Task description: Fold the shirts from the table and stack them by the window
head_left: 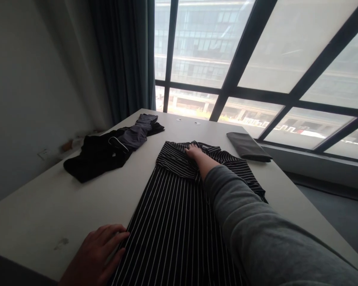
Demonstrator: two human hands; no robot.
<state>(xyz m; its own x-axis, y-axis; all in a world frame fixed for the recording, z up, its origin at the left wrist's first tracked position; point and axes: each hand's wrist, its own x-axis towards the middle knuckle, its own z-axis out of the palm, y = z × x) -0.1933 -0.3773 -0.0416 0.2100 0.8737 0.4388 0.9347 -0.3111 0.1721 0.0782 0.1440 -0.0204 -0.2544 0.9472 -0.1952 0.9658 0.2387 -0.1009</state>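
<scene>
A black shirt with white stripes (173, 214) lies lengthwise in front of me, its collar end away from me. One striped sleeve is folded across the upper front. My right hand (193, 151) rests on the cloth near the collar, fingers spread over it, partly hidden by the hand itself. The right forearm, in a grey sleeve, crosses above the shirt and covers part of its right side. Beside the shirt's left edge, my left hand (97, 252) has its fingers stretched out, the fingertips touching the cloth.
The white table (107, 202) carries a loose pile of black and grey clothes (113, 147) at the left. A folded dark grey cloth (248, 147) lies at the right edge. Two small round fittings sit at the far end. Beyond are a dark curtain (122, 59) and large windows.
</scene>
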